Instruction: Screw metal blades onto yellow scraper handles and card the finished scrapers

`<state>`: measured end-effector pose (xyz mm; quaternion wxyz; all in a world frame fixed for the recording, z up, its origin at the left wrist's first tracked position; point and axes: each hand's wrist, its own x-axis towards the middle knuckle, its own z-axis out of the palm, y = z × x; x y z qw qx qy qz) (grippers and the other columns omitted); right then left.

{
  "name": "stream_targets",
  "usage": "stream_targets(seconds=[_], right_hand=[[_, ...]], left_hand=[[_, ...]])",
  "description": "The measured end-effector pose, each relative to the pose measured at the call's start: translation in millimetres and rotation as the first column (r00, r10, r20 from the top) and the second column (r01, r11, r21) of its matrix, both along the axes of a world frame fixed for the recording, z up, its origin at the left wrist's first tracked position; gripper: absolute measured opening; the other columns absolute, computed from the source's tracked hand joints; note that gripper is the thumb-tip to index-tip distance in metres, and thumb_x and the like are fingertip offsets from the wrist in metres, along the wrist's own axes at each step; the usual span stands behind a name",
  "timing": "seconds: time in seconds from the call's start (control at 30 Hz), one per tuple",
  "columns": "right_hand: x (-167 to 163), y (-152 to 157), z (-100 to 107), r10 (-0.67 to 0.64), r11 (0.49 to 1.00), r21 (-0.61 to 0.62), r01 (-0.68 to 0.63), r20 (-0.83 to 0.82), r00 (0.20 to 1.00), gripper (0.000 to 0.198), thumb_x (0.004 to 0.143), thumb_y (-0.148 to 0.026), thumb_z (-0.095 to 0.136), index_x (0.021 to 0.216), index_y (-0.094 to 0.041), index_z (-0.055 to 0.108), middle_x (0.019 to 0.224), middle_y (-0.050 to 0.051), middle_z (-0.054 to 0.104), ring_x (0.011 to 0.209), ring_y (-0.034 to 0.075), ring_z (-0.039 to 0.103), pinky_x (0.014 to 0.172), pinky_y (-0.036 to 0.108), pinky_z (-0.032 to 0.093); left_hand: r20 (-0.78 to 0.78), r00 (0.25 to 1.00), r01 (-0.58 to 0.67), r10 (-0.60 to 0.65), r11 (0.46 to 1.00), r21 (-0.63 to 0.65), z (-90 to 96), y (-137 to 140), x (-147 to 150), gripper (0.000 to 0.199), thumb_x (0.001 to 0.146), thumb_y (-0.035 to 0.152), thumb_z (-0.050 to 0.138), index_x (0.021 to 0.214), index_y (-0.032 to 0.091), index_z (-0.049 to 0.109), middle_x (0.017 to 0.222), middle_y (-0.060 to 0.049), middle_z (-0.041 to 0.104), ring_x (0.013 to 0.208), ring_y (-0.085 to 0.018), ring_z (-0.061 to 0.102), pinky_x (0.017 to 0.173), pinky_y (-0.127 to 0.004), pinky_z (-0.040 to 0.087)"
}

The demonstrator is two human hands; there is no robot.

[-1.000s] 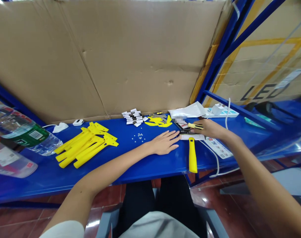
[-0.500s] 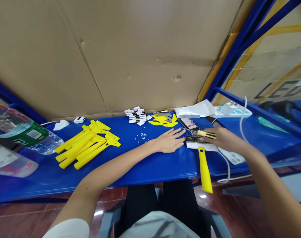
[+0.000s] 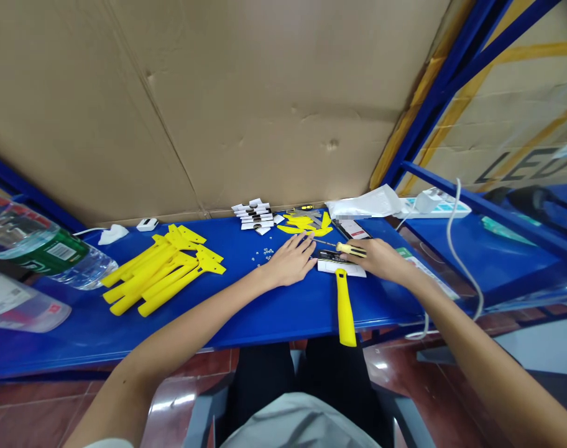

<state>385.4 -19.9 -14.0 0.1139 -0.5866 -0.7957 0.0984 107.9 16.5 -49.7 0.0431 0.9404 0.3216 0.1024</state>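
My right hand (image 3: 383, 258) is closed around a screwdriver (image 3: 351, 249) with a yellow-and-black handle, its thin shaft pointing left. Just beneath it lies a black-and-white packet (image 3: 342, 267). A yellow plastic handle (image 3: 344, 308) with a hole at its top stretches from the packet over the table's front edge. My left hand (image 3: 290, 260) rests palm down with fingers stretched, close to the screwdriver's tip. Small nut-like pieces (image 3: 265, 254) are scattered beside it. Beyond the fingers sit several flat yellow pieces (image 3: 306, 223) and grey blades (image 3: 315, 216).
Several yellow handles (image 3: 162, 267) are piled at the left, near a water bottle (image 3: 55, 249) and a clear container (image 3: 22, 305). Small white packets (image 3: 253, 216) are stacked at the back. A phone (image 3: 351, 229), white bag (image 3: 365, 203) and power strip (image 3: 446, 208) lie at right.
My left hand has moved left toward the small pieces. The right hand, with the screwdriver, has moved left too, and the packet and the yellow handle near it have shifted the same way.
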Motion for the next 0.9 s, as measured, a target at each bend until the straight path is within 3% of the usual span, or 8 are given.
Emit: stream_targets(seconds=[0.13, 0.27, 0.37, 0.47, 0.6, 0.8, 0.9], right_hand=[[10, 3, -1, 0.084, 0.989, 0.132, -0.066, -0.141, 0.986, 0.034, 0.099, -0.051, 0.063, 0.107, -0.020, 0.076, 0.113, 0.015, 0.080, 0.102, 0.033, 0.076, 0.086, 0.039, 0.053], [29, -7, 14, -0.047, 0.985, 0.154, 0.083, -0.229, 0.972, 0.050, 0.097, -0.064, 0.062, 0.120, -0.021, 0.072, 0.119, 0.014, 0.080, 0.104, 0.035, 0.077, 0.087, 0.043, 0.056], [40, -19, 41, -0.049, 0.989, 0.125, 0.080, -0.231, 0.972, 0.051, 0.101, -0.067, 0.056, 0.121, -0.022, 0.069, 0.113, 0.012, 0.081, 0.096, 0.032, 0.078, 0.081, 0.041, 0.056], [43, -31, 73, 0.046, 0.996, 0.082, -0.031, -0.177, 0.983, 0.048, 0.102, -0.065, 0.058, 0.117, -0.023, 0.075, 0.106, 0.009, 0.083, 0.089, 0.028, 0.077, 0.077, 0.038, 0.053], [35, -35, 108, 0.132, 0.991, 0.008, -0.132, -0.063, 0.989, 0.041, 0.098, -0.056, 0.068, 0.109, -0.020, 0.085, 0.100, 0.009, 0.085, 0.080, 0.025, 0.077, 0.076, 0.036, 0.052], [17, -18, 124, 0.247, 0.960, -0.144, -0.240, 0.037, 0.968, 0.032, 0.098, -0.044, 0.070, 0.108, -0.019, 0.087, 0.107, 0.008, 0.086, 0.085, 0.023, 0.079, 0.077, 0.032, 0.054], [10, -8, 122, 0.287, 0.951, -0.137, -0.278, 0.047, 0.957, 0.029, 0.097, -0.044, 0.071, 0.106, -0.021, 0.088, 0.102, 0.006, 0.086, 0.083, 0.023, 0.079, 0.076, 0.032, 0.055]], left_hand=[[0.155, 0.986, -0.058, 0.063, 0.998, -0.037, 4.0, -21, 0, 0.060, 0.115, 0.043, 0.027, 0.146, 0.007, 0.063, 0.173, -0.018, 0.041, 0.164, -0.035, 0.024, 0.132, -0.054, 0.024], [0.382, 0.919, -0.066, 0.099, 0.993, -0.100, 5.6, -34, 9, 0.041, 0.103, 0.054, 0.063, 0.120, 0.018, 0.071, 0.155, -0.014, 0.061, 0.148, -0.034, 0.045, 0.121, -0.053, 0.042], [0.481, 0.876, -0.007, 0.035, 0.998, -0.061, 5.3, -39, 11, 0.026, 0.098, 0.043, 0.074, 0.109, 0.020, 0.068, 0.131, -0.011, 0.073, 0.125, -0.029, 0.060, 0.107, -0.048, 0.051], [0.428, 0.890, 0.150, -0.158, 0.987, 0.053, 3.7, -44, 10, 0.013, 0.108, 0.029, 0.060, 0.107, 0.020, 0.069, 0.117, -0.008, 0.077, 0.113, -0.025, 0.067, 0.100, -0.044, 0.053], [0.302, 0.885, 0.306, -0.355, 0.931, 0.200, -0.6, -49, 8, 0.024, 0.109, 0.014, 0.047, 0.112, 0.016, 0.071, 0.127, -0.012, 0.078, 0.126, -0.025, 0.068, 0.104, -0.042, 0.055], [0.288, 0.883, 0.315, -0.370, 0.923, 0.220, -4.2, -48, 11, 0.030, 0.108, 0.010, 0.044, 0.118, 0.015, 0.072, 0.125, -0.011, 0.080, 0.125, -0.023, 0.072, 0.106, -0.038, 0.058], [0.287, 0.885, 0.317, -0.366, 0.926, 0.202, -4.7, -47, 11, 0.031, 0.108, 0.010, 0.044, 0.118, 0.015, 0.072, 0.128, -0.013, 0.079, 0.126, -0.022, 0.072, 0.108, -0.038, 0.058]])
